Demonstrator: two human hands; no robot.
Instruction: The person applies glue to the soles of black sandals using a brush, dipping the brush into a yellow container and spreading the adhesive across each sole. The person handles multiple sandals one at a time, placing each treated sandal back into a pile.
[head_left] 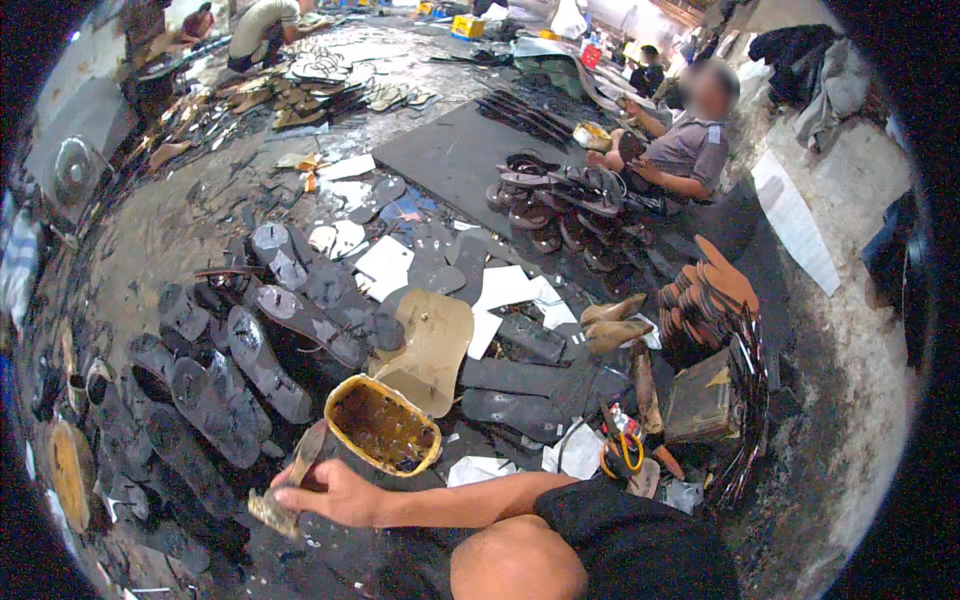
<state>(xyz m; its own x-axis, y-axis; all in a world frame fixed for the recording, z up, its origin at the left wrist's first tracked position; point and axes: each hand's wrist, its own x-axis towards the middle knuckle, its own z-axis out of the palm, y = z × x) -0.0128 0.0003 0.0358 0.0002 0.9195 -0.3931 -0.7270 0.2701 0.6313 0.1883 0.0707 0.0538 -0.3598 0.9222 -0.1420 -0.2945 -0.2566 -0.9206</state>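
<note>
My right hand [335,492] is closed around a brush [272,512] with pale, crusted bristles. The brush's flat handle slants up past my fingers, and its bristle end hangs low on the left. Just beyond my wrist stands a tub [432,462] with a thick yellow rim, coated inside with brown, glue-like stuff. Behind the tub lies a tan curved sheet [440,340]. Rows of dark shoe soles [265,365] spread left of the tub, some with a shiny top. My left hand does not show. A bare rounded knee [518,562] sits at the lower edge.
Orange-handled scissors [628,452] lie to the right, near a stack of brown sole pieces [705,290] and a dark block [700,395]. White paper scraps [385,262] litter the floor. Farther off, a person [690,150] sits beside a heap of sandals [560,200].
</note>
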